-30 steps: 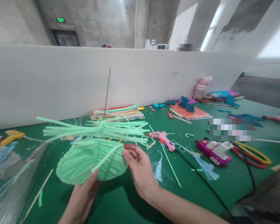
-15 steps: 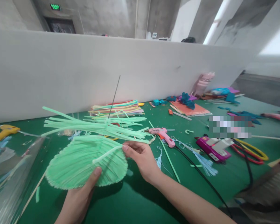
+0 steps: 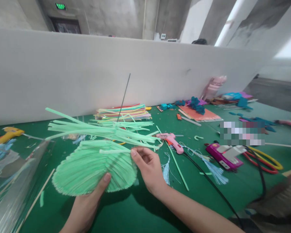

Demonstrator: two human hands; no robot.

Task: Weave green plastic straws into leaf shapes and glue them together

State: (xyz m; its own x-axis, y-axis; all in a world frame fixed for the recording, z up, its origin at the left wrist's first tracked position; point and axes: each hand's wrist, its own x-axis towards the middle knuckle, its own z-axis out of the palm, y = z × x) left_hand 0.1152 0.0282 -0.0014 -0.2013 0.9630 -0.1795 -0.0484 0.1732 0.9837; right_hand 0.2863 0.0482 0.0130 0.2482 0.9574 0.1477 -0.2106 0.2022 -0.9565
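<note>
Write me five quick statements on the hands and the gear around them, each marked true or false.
1. The left hand holds the green leaf-shaped piece, thumb on its upper face. True.
2. The right hand grips the pink glue gun. False: it pinches one end of a short green strip; the pink glue gun lies on the table.
3. The purple power strip lies to the right of the pink glue gun. True.
4. The yellow glue gun lies beside the purple power strip. False: it lies at the far left of the picture.
5. The partition behind the table is bright red. False: it is whitish grey.
</note>
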